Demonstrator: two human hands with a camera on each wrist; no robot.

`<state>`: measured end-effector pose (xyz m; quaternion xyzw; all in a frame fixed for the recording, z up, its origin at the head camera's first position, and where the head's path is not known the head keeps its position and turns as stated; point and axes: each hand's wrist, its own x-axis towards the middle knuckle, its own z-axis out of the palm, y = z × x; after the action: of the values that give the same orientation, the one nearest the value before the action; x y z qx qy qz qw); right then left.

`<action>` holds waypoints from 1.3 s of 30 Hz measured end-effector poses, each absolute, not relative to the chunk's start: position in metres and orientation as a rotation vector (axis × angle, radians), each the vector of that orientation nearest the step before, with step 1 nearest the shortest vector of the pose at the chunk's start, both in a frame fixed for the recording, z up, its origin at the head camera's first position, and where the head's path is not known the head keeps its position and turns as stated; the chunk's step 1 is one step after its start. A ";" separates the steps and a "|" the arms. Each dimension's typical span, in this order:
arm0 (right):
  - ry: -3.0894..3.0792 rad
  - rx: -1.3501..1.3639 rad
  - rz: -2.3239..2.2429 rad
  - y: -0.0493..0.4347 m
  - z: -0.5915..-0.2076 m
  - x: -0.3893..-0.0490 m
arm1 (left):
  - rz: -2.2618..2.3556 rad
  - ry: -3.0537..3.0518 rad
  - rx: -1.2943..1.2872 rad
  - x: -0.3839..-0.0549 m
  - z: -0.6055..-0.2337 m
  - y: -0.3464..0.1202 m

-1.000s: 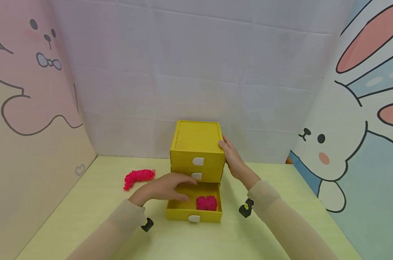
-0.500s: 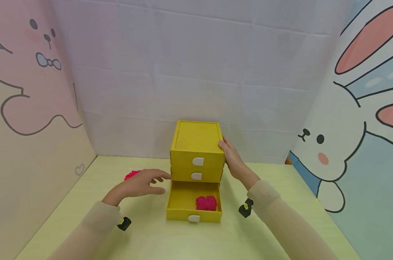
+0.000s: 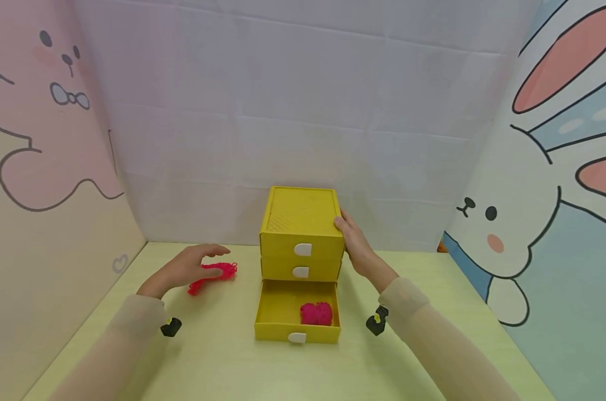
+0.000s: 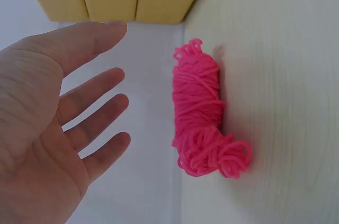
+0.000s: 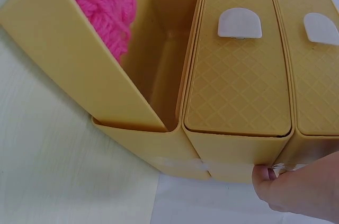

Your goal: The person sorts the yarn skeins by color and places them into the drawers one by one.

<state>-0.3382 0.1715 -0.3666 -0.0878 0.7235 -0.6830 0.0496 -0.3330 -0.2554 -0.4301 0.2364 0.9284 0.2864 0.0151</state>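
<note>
A yellow drawer cabinet stands on the table with its lowest drawer pulled out. A pink yarn bundle lies in that drawer's right part. Farther left, a second pink yarn bundle lies on the table. My left hand is over this second bundle in the head view, partly covering it, its fingers spread and holding nothing; the left wrist view shows a gap between them. My right hand rests against the cabinet's right side, thumb at the top edge. Some right fingers are hidden.
White tabs mark the drawer fronts; the upper two drawers are closed. The pale table meets a white cloth backdrop. Side panels carry a pink cartoon animal at left and a rabbit at right.
My left hand has moved left from over the pulled-out drawer to the yarn on the table. My right hand has stayed against the cabinet. The drawer and its yarn have not moved.
</note>
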 end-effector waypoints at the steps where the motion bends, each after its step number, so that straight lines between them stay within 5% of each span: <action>1: 2.205 -0.271 -2.080 0.172 -0.366 -0.338 | 0.873 2.901 0.727 -0.336 -0.432 -0.257; 25: 2.212 -0.275 -2.079 0.171 -0.367 -0.337 | 0.787 2.839 0.592 -0.358 -0.480 -0.260; 39: 2.216 -0.268 -2.081 0.171 -0.368 -0.339 | 0.798 2.852 0.730 -0.344 -0.463 -0.253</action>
<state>-0.3393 0.1707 -0.3679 -0.0879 0.7254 -0.6812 0.0446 -0.3440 -0.2534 -0.4626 0.2390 0.9340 0.2615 0.0458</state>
